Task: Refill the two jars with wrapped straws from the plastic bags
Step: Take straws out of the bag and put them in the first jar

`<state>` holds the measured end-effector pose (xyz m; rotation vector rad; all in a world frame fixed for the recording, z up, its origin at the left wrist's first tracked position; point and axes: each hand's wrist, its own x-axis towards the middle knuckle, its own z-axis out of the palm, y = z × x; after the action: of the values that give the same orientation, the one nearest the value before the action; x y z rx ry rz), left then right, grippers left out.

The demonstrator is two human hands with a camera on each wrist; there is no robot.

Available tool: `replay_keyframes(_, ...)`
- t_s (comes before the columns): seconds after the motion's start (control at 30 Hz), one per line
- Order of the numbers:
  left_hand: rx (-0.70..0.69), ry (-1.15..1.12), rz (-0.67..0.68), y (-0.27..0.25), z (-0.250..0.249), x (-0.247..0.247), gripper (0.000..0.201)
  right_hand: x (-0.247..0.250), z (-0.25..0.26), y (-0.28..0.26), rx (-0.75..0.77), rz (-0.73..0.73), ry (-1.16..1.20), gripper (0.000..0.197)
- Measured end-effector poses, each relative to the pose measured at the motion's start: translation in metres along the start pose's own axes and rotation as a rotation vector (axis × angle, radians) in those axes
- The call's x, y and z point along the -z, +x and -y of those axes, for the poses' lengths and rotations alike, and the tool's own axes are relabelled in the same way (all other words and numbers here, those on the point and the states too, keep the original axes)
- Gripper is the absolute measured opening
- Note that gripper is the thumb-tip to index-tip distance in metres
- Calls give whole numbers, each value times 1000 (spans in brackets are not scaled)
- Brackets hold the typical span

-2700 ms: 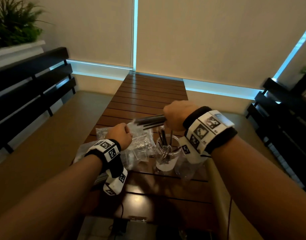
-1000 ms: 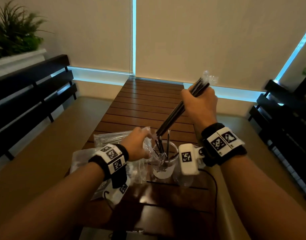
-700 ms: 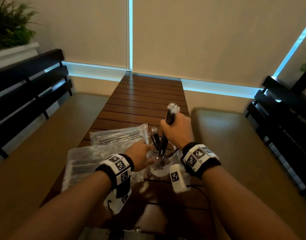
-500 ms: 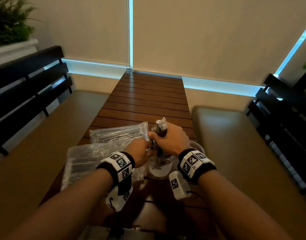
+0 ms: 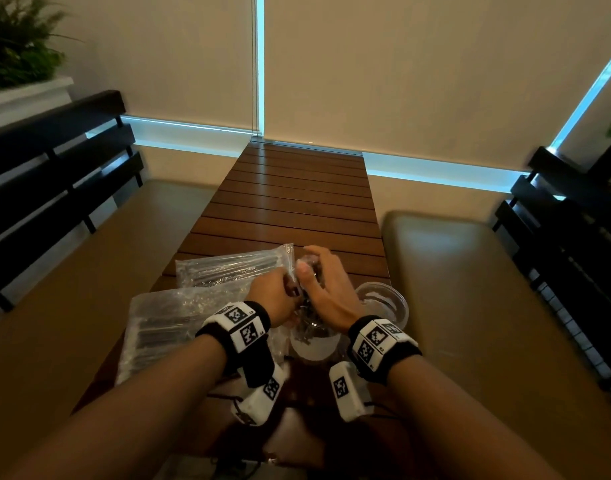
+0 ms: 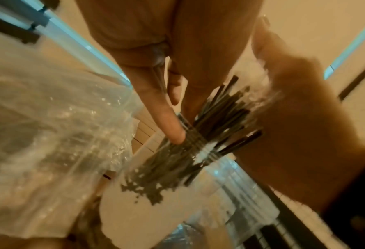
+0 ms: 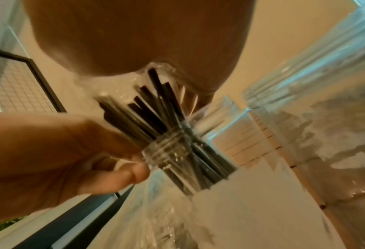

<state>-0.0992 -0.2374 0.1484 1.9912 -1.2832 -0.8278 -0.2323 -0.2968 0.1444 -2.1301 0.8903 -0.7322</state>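
A clear glass jar (image 5: 314,341) with a white label stands near the table's front edge, holding a fanned bunch of black wrapped straws (image 7: 151,114). My left hand (image 5: 278,296) pinches the jar's threaded neck (image 7: 168,151) between thumb and fingers. My right hand (image 5: 323,282) hovers over the straw tops with loose, nearly straight fingers, its palm (image 7: 134,42) touching the clear wrapper ends. A second, empty jar (image 5: 383,303) stands just right of the first. Two plastic bags of straws (image 5: 228,268) (image 5: 169,323) lie to the left.
The slatted wooden table (image 5: 297,188) runs away from me toward the window blinds. Padded benches (image 5: 72,271) (image 5: 453,289) with black slatted backs flank it on both sides. A potted plant (image 5: 16,39) stands at the far left.
My right hand brought a bundle of straws from the bag, swung it upright and lowered it into the jar, then loosened its grip. My left hand left the bag and took the jar's neck.
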Motion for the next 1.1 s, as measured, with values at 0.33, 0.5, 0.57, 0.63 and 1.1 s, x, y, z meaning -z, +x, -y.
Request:
replay_keyframes(0.33,148,-173,-8,9,-6,3,11,62,-15,4,-311,-41,-470,26)
replay_keyframes(0.5,153,-135,-44,16,-9,-2,11,51,-30,0,-449,164,-583,33)
replay_keyframes(0.57,150,-122,-46,18,-8,-1,9,44,-35,1,-390,121,-572,23)
replay_keyframes(0.63,147,-124,-60,20,-6,-1,7,40,-37,4,-326,76,-564,19)
replay_keyframes(1.1,152,417,-141,9,14,21,65,62,-3,18,-96,-335,-654,24)
